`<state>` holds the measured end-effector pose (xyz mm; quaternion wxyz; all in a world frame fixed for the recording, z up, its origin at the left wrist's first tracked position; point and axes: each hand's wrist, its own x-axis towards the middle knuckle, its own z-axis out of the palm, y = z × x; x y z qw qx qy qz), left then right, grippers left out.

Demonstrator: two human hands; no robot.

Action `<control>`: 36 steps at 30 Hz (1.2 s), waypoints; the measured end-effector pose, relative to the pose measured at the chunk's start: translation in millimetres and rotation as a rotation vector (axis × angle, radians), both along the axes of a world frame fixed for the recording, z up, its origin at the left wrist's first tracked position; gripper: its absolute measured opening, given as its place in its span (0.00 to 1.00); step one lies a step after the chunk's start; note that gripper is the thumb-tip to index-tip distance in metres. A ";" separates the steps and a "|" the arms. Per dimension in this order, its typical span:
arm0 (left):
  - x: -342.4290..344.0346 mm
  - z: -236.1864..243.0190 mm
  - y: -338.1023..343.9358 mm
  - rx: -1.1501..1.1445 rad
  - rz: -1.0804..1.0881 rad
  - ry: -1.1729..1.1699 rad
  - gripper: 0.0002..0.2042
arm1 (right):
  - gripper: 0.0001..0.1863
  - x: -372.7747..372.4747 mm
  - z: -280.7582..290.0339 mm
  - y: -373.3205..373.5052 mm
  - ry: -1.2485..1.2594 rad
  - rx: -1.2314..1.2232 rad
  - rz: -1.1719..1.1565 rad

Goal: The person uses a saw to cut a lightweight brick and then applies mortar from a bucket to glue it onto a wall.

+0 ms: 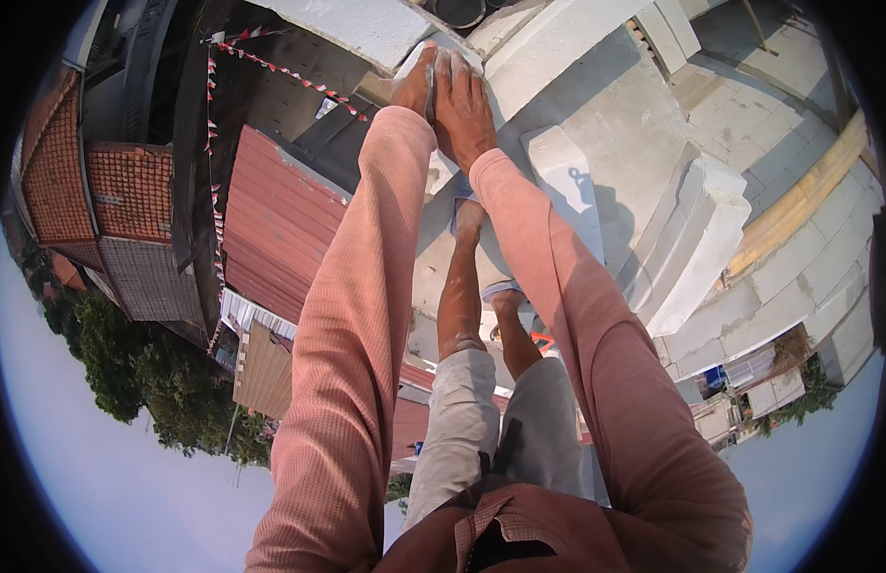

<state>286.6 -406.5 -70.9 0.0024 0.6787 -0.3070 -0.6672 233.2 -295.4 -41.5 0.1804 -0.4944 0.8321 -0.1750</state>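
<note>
My arms reach out to the far edge of the view, and both hands lie side by side on a pale, dusty masonry block (474, 59). My right hand (465, 110) rests flat, its back up and its fingers stretched over the block. Pressed close against it is my left hand (415, 88), seen partly edge-on; its fingers point away from me and look straight, with the tips partly hidden. White dust coats the fingers. Long white blocks adjoin this spot: one at the upper left (352, 24), another at the upper right (558, 53).
Below my arms are my legs and sandals on a grey slab (596, 105). A white block (701, 229) stands to the right, near a bamboo pole (806, 196) and a block wall (796, 286). At left, red-and-white bunting (214, 143) hangs over a drop beside a red metal roof (276, 224).
</note>
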 end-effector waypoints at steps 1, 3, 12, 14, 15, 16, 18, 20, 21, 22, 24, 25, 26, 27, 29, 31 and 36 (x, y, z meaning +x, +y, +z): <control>-0.1 -5.5 -1.0 0.052 0.030 0.031 0.53 | 0.35 4.0 1.8 1.0 -0.053 -0.050 -0.027; -5.8 -13.7 -0.7 0.093 -0.133 -0.030 0.48 | 0.37 6.2 -0.6 9.4 -0.081 -0.061 -0.052; 23.1 -11.1 -34.2 0.149 -0.240 -0.140 0.44 | 0.35 18.3 43.4 13.8 -0.350 -0.248 -0.169; 15.4 -0.1 -30.1 0.192 -0.133 -0.272 0.45 | 0.35 21.5 56.9 25.7 -0.440 -0.244 -0.234; 11.2 6.0 -27.0 0.148 -0.216 -0.281 0.46 | 0.35 20.6 62.8 34.0 -0.431 -0.241 -0.252; 7.3 14.3 -19.5 0.107 -0.302 -0.289 0.47 | 0.34 21.0 67.4 44.3 -0.450 -0.233 -0.302; -10.9 70.8 6.3 0.157 -0.269 -0.191 0.48 | 0.33 30.5 75.3 71.9 -0.475 -0.193 -0.383; 0.2 109.0 -15.2 0.165 -0.159 -0.293 0.42 | 0.29 36.4 107.3 80.7 -0.600 -0.275 -0.475; 5.7 125.5 -20.4 0.181 -0.159 -0.222 0.44 | 0.26 39.3 117.9 91.1 -0.576 -0.294 -0.506; 16.2 141.2 -27.4 0.239 -0.175 -0.120 0.44 | 0.26 41.4 128.7 108.4 -0.552 -0.273 -0.557; 16.6 181.5 -23.0 0.230 -0.171 -0.190 0.47 | 0.23 42.0 148.2 147.9 -0.547 -0.200 -0.554; 13.4 200.4 -12.2 0.201 -0.132 -0.198 0.46 | 0.20 49.9 144.9 169.3 -0.533 -0.215 -0.650; 17.2 214.7 -5.5 0.140 -0.113 -0.221 0.44 | 0.20 56.8 148.5 191.3 -0.511 -0.208 -0.696; 28.6 227.7 -9.9 0.202 -0.125 -0.131 0.44 | 0.17 62.1 155.0 214.5 -0.570 -0.171 -0.743; 28.7 265.9 13.8 0.128 -0.289 -0.074 0.45 | 0.15 69.2 161.1 261.8 -0.608 -0.133 -0.830; 25.6 299.6 50.4 -0.129 -0.328 -0.237 0.47 | 0.09 79.0 173.2 303.6 -0.693 -0.009 -0.940; 20.6 326.8 146.9 -0.070 -0.426 -0.125 0.47 | 0.14 102.7 186.8 416.7 -0.880 0.048 -1.411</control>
